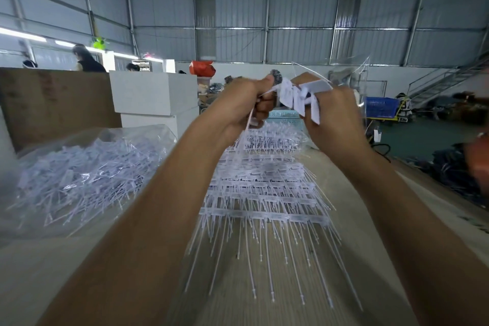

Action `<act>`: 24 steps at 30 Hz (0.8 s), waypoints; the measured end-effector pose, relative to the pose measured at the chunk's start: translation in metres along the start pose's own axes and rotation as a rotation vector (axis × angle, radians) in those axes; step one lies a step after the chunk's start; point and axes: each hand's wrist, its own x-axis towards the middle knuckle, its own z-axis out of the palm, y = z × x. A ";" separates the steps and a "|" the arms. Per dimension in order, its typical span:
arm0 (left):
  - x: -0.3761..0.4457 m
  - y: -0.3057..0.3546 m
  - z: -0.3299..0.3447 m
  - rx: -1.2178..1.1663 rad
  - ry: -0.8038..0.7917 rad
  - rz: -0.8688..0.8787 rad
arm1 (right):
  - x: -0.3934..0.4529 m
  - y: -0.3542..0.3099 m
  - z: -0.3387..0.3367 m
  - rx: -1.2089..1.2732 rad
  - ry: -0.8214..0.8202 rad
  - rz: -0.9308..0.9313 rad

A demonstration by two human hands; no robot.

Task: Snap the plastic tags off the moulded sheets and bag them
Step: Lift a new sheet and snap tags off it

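The person is holding a moulded sheet [296, 98] up at chest height, well above the counter [264, 299], and is working the tags loose from it. The left hand [246, 106] is clenched around one end of the strip, thumb pressed on top, thin stems trailing down from the fist. The right hand [333, 116] is gripping the other end, its fingers [309, 82] curled over a fan of flat white tags that are twisting out of line. It looks like the snapping step is under way, though the blur is hiding whether any tag has parted yet.

Below, a stack of untouched sheets [264, 193] is lying on the counter, long stems pointing toward the person. To the left, an open clear plastic bag [79, 172] is holding a heap of loose tags. Next, I would judge, the freed tags need carrying across to that bag.
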 end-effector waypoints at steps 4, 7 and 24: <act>-0.001 0.003 0.002 -0.029 -0.016 -0.005 | 0.003 -0.005 0.007 0.168 0.057 0.148; -0.004 0.006 0.000 0.247 0.139 0.153 | 0.006 -0.001 0.004 0.439 0.066 0.296; -0.008 -0.004 0.019 1.093 -0.070 0.378 | -0.002 0.015 0.004 0.760 0.200 0.794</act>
